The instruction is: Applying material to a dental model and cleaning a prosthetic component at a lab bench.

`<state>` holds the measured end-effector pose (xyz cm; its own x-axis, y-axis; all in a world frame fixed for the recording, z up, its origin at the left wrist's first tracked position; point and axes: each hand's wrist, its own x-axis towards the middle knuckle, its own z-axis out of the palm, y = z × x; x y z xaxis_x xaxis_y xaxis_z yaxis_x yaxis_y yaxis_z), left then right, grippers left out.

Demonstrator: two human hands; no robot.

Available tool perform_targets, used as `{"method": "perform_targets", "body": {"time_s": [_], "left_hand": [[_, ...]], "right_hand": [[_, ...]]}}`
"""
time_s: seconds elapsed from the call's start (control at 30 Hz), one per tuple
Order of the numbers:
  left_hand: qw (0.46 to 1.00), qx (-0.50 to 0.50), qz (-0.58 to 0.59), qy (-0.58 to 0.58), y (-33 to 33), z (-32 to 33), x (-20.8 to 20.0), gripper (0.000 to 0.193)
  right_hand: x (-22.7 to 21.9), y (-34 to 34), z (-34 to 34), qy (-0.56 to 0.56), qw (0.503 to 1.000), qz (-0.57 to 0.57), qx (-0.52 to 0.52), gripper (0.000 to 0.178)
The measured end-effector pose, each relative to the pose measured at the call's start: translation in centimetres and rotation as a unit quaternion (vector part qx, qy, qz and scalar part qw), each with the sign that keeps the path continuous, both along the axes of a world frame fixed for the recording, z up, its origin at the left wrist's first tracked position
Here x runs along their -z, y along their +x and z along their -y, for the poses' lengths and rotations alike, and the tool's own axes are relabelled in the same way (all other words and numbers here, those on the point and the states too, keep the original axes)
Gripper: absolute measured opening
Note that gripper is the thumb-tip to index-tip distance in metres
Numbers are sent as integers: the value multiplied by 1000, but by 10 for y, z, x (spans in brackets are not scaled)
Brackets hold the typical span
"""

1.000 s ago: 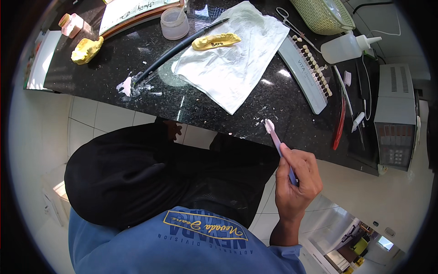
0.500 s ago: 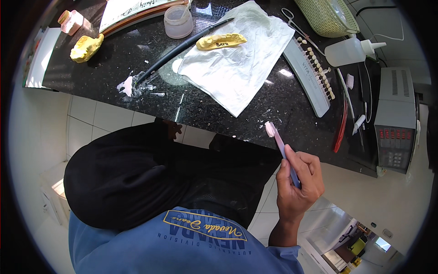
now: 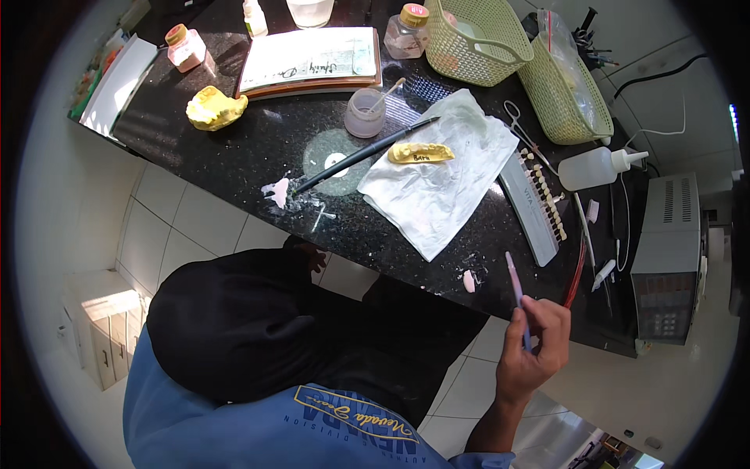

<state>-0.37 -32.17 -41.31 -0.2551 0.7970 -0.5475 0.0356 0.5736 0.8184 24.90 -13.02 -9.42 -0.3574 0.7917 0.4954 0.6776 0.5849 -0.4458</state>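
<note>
My right hand [image 3: 535, 344] is closed around a slim stick [image 3: 513, 280], its handle fading from pink to blue, much like a toothbrush handle. Its tip points up over the black counter, with nothing on it. Left of the tip, apart from it, a small pale pink lump [image 3: 469, 281] lies near the counter edge with white crumbs around it. Beyond, a yellow plaster piece [image 3: 422, 154] with dark handwriting rests on a white cloth [image 3: 437, 223]. My left hand is not in view; some skin [image 3: 316, 258] shows at the end of black cloth below the counter, possibly a foot.
A tooth shade guide [image 3: 525, 207], squeeze bottle [image 3: 598, 168] and grey device [image 3: 664, 258] stand right. Further off are two baskets [image 3: 469, 66], a notebook [image 3: 312, 62] and a jar [image 3: 364, 117]. A black pen-like tool [image 3: 367, 152] reaches the cloth; a yellow cast [image 3: 212, 109] lies left.
The pink lump has come off the stick's tip and now lies on the counter. My right hand has drawn away to the right with the stick. The view has shifted, showing more of the far counter.
</note>
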Motion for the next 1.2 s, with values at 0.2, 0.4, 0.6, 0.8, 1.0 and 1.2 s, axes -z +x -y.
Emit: {"method": "perform_targets", "body": {"time_s": [0.2, 0.4, 0.6, 0.8, 1.0, 1.2], "left_hand": [[999, -45, -8, 28, -11, 6, -9, 28], [993, -42, -21, 108, -38, -54, -20, 28], [981, 26, -2, 190, -27, -137, -35, 27], [977, -35, -23, 207, -62, -117, -47, 27], [939, -278, -101, 177, -117, 5, -60, 27], [778, -507, -295, 226, -179, 40, -136, 19]], "right_hand": [[-13, -8, -53, 146, 988, 54, -4, 18], [-41, -21, -62, 49, 998, -28, 2, 22], [-51, -54, -94, 46, 990, -32, -127, 8], [-43, -80, -92, 51, 988, -38, -141, 12], [-27, -39, -65, 10, 994, -97, -52, 26], [-47, -27, -30, 39, 997, 24, -54, 22]]}}
